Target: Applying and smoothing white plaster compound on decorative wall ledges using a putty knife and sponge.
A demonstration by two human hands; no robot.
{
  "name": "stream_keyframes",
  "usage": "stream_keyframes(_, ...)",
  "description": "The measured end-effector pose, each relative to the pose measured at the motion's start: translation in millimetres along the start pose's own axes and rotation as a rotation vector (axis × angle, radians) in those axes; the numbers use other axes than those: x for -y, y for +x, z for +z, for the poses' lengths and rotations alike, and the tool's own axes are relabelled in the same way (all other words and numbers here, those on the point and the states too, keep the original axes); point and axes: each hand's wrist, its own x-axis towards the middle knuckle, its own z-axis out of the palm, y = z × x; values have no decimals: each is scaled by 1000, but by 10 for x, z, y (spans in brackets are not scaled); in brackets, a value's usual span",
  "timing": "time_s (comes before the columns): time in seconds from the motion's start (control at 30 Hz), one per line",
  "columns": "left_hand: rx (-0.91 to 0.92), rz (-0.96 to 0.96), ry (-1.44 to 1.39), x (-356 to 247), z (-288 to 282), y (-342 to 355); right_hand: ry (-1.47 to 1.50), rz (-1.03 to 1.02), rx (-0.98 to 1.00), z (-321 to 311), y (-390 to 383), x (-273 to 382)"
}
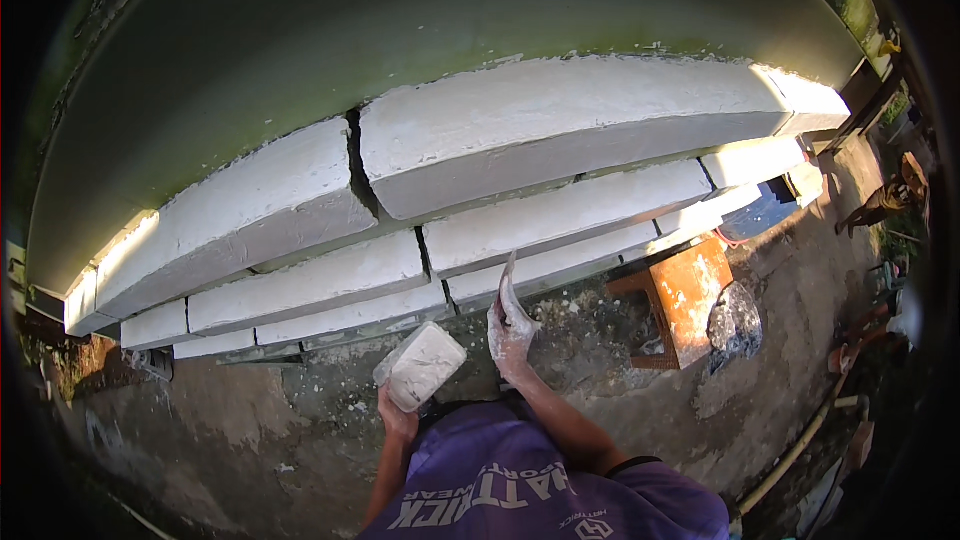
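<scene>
My left hand [398,416] grips a white rectangular plastic tub [428,365] from its near left side. Whitish paste fills much of the tub. To the right, my right hand [511,335] is raised, smeared with white, its fingers stretched upward and seen nearly edge-on. No tool can be made out in it. Its fingertips overlap the lower edge of a long white block [570,215] in the middle row; whether they touch is unclear. Above that row runs a larger white block [570,120], with a dark gap separating it from another white block [240,190] on the left.
A greenish wall [450,0] rises behind the rows. An orange stool [690,295] splashed with white stands at right, beside a crumpled dark plastic bag [735,325]. Beyond them is a blue container [760,215]. The stained concrete floor [230,430] carries white spots. Someone [885,200] is at far right.
</scene>
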Motion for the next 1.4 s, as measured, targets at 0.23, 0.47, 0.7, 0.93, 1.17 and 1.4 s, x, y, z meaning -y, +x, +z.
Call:
stream_keyframes(0.23,-77,43,-7,145,-92,64,-27,131,171,-359,-22,124)
stream_keyframes(0.47,-85,50,20,216,51,-47,-267,-70,-347,-1165,724,12)
stream_keyframes(0.7,-78,78,-16,306,-91,-168,-909,-441,-204,-1734,1534,10)
stream_keyframes(0.93,-154,137,-28,366,-49,-347,-868,-488,163,-981,1025,377)
stream_keyframes(1.17,-200,191,-28,440,-34,-383,-334,-366,326,-863,842,726)
stream_keyframes(1.4,-214,180,-62,447,-171,-446,-805,-378,-10,-1545,1500,293)
